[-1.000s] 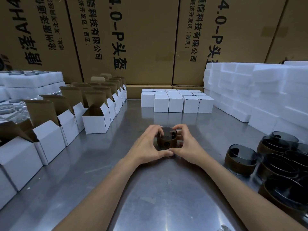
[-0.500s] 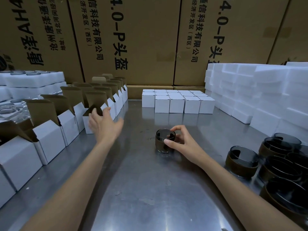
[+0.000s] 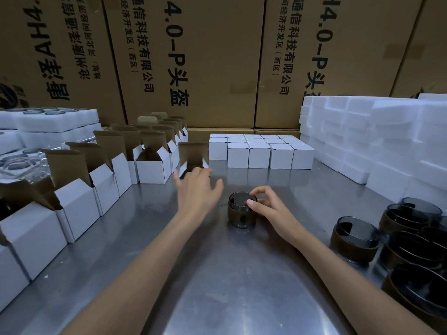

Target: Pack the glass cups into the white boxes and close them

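Since 0.5 s ago, an open white box (image 3: 193, 157) has been drawn out of the row at the left and is now held by the left hand (image 3: 197, 189) just beside the glass cup (image 3: 242, 210); whether the box is lifted off the metal table (image 3: 217, 274) cannot be told, as its base is hidden behind the hand. The fingers of the left hand are curled over the near edge of the box, whose brown lid flap stands upright. The glass cup, dark and wrapped in a brown sleeve, stands upright on the table near the middle, and is pinched at its rim by the thumb and fingers of the right hand (image 3: 268, 210). More open boxes (image 3: 152, 166) are lined up along the left side. Closed white boxes (image 3: 260, 154) are grouped at the back of the table. Further sleeved cups (image 3: 354, 239) are clustered at the right, below stacked white foam blocks (image 3: 377, 141).
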